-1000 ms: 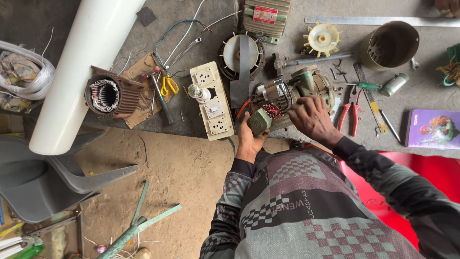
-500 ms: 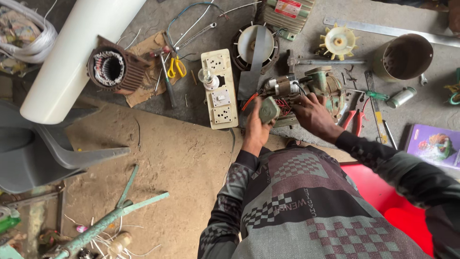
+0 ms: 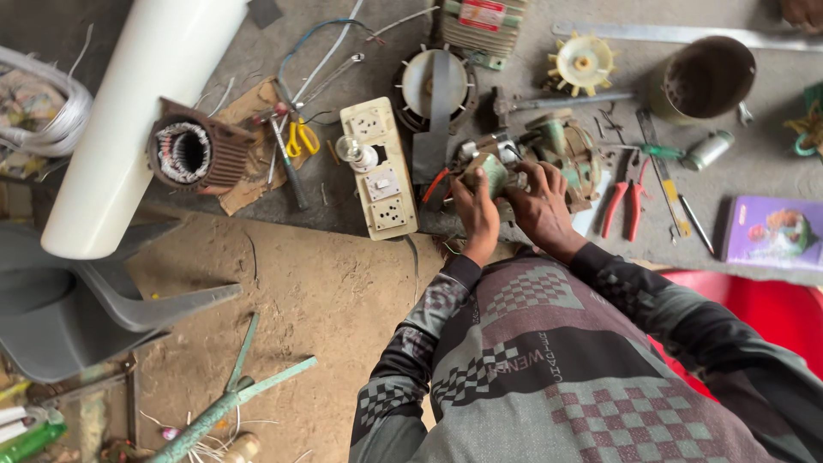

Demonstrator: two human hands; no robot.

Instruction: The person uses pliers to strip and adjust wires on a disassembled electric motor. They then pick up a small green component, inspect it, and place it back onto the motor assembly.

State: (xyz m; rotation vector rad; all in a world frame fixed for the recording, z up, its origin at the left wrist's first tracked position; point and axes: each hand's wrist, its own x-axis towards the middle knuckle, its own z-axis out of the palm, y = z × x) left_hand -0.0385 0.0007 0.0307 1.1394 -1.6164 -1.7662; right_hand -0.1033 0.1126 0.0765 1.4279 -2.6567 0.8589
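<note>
Both hands have closed in: the left hand [image 3: 477, 214] now grips the small greenish motor part [image 3: 490, 171] from below, while right hand [image 3: 538, 204] fingers clamp its far side, steadier than a second ago.

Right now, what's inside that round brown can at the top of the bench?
The round brown can looks open on top. Only its dark inner wall and shadowed bottom show; nothing clear sits inside, but the shadow could hide small bits. Beside it lie a yellow fan wheel and a small grey cylinder.
</note>
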